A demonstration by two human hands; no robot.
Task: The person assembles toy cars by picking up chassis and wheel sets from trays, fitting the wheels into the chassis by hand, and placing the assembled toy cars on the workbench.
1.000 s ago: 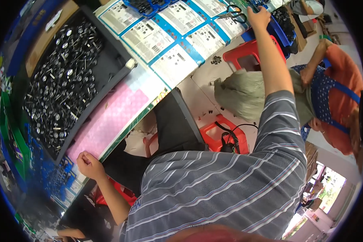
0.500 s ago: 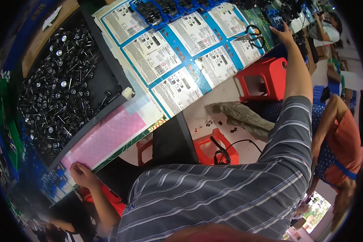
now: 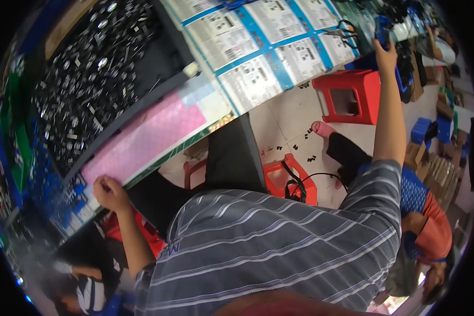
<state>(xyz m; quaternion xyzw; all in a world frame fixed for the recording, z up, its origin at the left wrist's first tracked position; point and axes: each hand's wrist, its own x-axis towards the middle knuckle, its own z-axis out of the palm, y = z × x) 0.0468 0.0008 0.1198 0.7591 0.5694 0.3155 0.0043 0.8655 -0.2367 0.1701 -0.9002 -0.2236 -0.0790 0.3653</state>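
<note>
My right hand (image 3: 386, 55) is stretched far out to the right, past the end of the printed sheets. Its fingers and thumb close around a blue plastic part (image 3: 383, 31), whose exact kind is too small to tell. At the near left, my left hand (image 3: 109, 194) is curled by the table edge, beside a pink sheet (image 3: 147, 129). Whether anything sits inside those fingers is hidden. Above the pink sheet lies a black tray (image 3: 169, 73) heaped with small black wheels (image 3: 97, 79) and metal axles, somewhat blurred.
Scissors (image 3: 347, 33) with dark handles lie on the blue-and-white printed sheets (image 3: 247, 79). Red stools (image 3: 371, 95) stand below the table, with small black pieces on the floor. Another person (image 3: 426, 210) is at the right; someone else (image 3: 92, 289) is at the lower left.
My view has shifted, leaving the blue trays mostly out of sight at the top. The right hand has moved farther right with the blue part. The left hand stays curled at the table edge.
</note>
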